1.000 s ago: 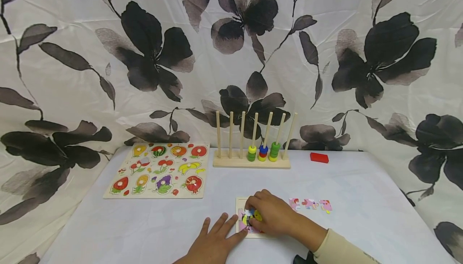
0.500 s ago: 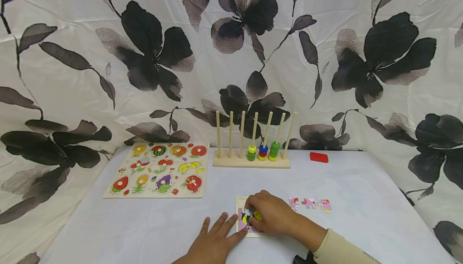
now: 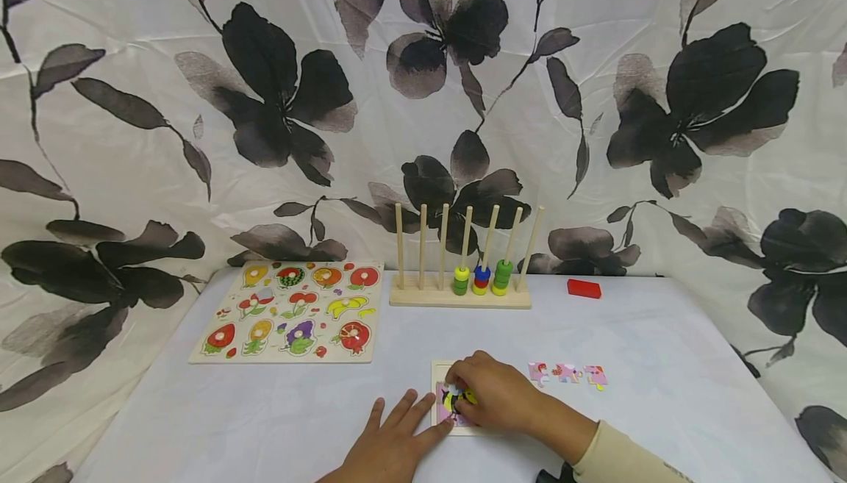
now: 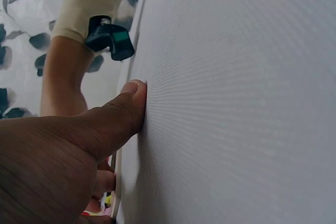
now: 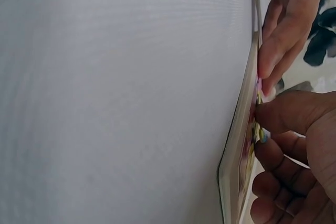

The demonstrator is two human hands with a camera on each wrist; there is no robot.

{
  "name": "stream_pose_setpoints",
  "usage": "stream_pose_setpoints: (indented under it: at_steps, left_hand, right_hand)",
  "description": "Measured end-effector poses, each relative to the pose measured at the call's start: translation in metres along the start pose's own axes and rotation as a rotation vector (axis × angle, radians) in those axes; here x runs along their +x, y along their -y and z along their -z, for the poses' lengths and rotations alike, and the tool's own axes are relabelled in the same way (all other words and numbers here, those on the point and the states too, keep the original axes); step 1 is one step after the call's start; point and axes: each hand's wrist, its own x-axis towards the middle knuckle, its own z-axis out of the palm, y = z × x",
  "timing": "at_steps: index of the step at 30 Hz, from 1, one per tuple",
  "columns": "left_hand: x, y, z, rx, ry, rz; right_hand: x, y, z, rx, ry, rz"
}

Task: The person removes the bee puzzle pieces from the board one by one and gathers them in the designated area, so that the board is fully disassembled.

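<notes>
A small wooden jigsaw tray lies on the white table, its picture showing a yellow-and-black bee on pink. My right hand is over the tray and covers its right part. Seen from the right wrist, the thumb and index finger pinch a colourful jigsaw piece at the tray's surface. My left hand lies spread at the tray's left side, index fingertip and thumb tip at its edge. In the left wrist view the left thumb is straight. Three loose jigsaw pieces lie in a row right of the tray.
A wooden fruit peg puzzle lies at the back left. Beside it stands a wooden peg rack with coloured rings on some pegs. A red block sits at the back right. Floral cloth hangs behind the table.
My right hand has shifted very slightly left and down over the tray, still pinching the piece. The left hand and the loose pieces have stayed in place.
</notes>
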Motion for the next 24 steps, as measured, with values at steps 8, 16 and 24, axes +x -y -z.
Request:
stream_pose_setpoints:
  at_steps: [8, 16, 24]
  left_hand:
    - [-0.0001, 0.0009, -0.0014, 0.014, -0.02, -0.009]
    - [-0.001, 0.0025, -0.003, 0.031, -0.041, -0.029]
    - [-0.0007, 0.002, -0.0024, 0.028, -0.03, -0.022]
  right_hand:
    - [0.0011, 0.0002, -0.0012, 0.003, 0.016, -0.004]
    - [0.0013, -0.0008, -0.0021, 0.008, 0.015, -0.006]
    - [0.0021, -0.0012, -0.0032, 0.01, 0.0, -0.007]
